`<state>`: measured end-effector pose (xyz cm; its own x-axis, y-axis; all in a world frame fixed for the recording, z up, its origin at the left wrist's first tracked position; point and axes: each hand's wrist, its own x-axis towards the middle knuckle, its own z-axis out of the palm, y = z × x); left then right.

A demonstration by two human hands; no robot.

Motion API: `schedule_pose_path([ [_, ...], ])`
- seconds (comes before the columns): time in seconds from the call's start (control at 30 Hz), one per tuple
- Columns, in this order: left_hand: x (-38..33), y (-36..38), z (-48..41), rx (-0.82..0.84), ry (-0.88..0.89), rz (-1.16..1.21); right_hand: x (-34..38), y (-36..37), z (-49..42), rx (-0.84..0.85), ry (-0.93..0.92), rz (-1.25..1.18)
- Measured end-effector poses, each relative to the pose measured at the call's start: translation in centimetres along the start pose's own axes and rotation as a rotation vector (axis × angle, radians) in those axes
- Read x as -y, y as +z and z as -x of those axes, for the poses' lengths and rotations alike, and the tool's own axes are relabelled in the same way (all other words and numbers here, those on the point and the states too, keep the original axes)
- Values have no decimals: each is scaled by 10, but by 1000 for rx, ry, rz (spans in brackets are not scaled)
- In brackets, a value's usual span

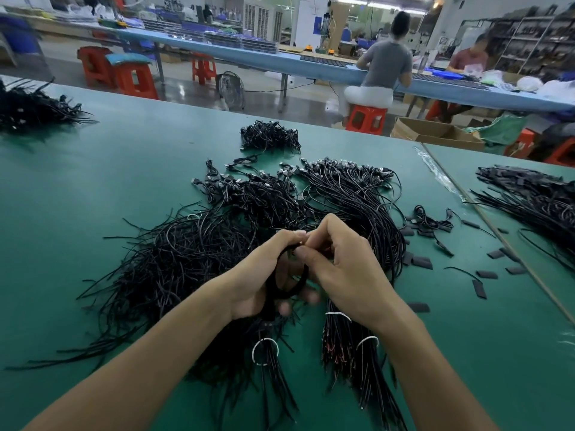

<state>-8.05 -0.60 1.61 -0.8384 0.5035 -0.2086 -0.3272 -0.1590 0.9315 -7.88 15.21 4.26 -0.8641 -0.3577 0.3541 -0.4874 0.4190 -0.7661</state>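
black cable [270, 301] | left hand [261, 275] grips loop | right hand [345, 269] hides pinched end

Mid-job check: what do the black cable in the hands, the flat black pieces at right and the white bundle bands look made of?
Looped black cable: seemingly plastic-jacketed wire, by its smooth dull bend. Flat black rectangular pieces: likely matt plastic sleeving, flattened. Thin white bands: perhaps rubber or plastic-coated tie; too small to tell.
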Motion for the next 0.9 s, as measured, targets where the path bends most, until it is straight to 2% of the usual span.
schedule_pose_path([
  [0.13,6,-5,-2,-152,47,-140,-12,2,-4,-29,30,-31],
  [0.23,10,-14,-5,-345,144,-188,-34,3,-6,-16,264,-120],
  [0.33,10,-21,-7,-495,185,-148,-63,12,2,86,425,208],
  [0.43,8,-22,-9,-583,186,-172,-73,29,7,122,312,574],
  [0.5,7,-20,-11,-622,195,-175,-73,40,6,148,194,778],
  [0.6,4,-19,-10,-653,232,-163,-68,55,4,203,133,862],
  [0.67,3,-20,-9,-669,260,-147,-64,62,5,223,148,839],
  [0.8,3,-23,-8,-666,251,-121,-60,65,4,353,300,783],
  [0.9,5,-25,-10,-629,225,-25,-58,65,4,426,313,781],
])
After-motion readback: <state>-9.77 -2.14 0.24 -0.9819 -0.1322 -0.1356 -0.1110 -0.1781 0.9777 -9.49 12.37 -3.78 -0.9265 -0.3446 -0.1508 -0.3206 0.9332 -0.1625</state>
